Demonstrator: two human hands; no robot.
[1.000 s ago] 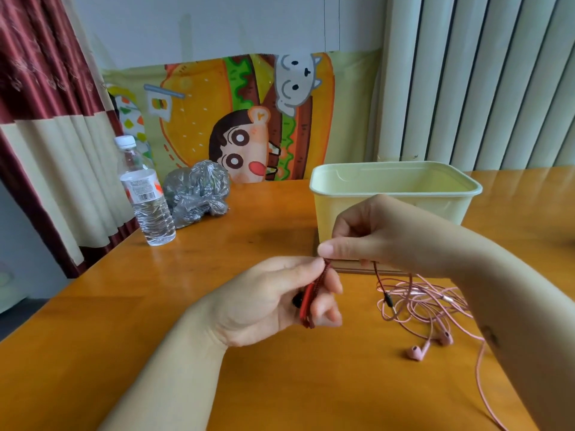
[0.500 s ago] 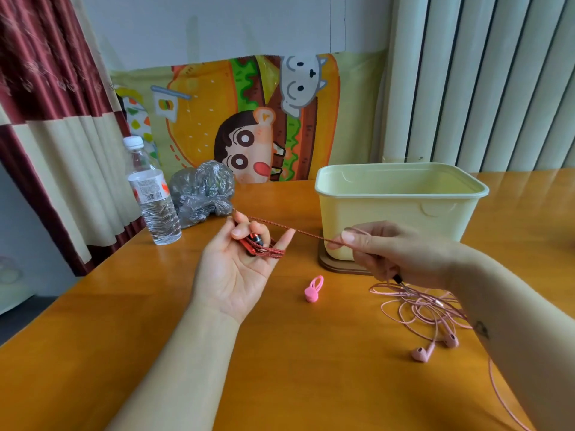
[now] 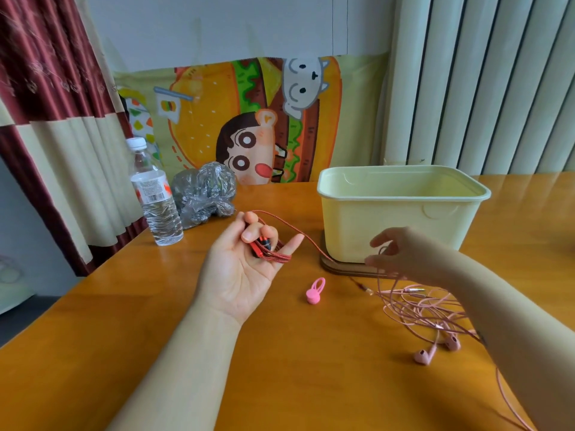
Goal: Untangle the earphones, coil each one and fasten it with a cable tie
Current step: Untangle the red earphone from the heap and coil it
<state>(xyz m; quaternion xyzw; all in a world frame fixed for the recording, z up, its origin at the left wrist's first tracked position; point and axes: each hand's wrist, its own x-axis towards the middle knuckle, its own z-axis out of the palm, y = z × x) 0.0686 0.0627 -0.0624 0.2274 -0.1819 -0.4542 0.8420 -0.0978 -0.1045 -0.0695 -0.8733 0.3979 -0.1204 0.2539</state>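
My left hand (image 3: 242,269) is palm up at the table's middle. Red braided earphones (image 3: 268,248) are looped around its fingers, with the thumb pressing the earbuds down. The red cord runs right and down toward my right hand (image 3: 401,253), which hovers with spread fingers in front of the tub; the cord's plug end lies on the table below it. Pink earphones (image 3: 426,309) lie in a loose tangle at the right, partly under my right forearm, their buds nearest me. A pink cable tie (image 3: 314,292) lies on the table between my hands.
A pale yellow plastic tub (image 3: 401,225) stands on a wooden coaster behind my right hand. A water bottle (image 3: 157,197) and a crumpled plastic bag (image 3: 202,194) sit at the back left near the curtain. The table's left edge drops off beside the bottle.
My left hand turned palm up and moved left with the red coil. The right hand drew the red cord out to the right, then opened and let it slide down.
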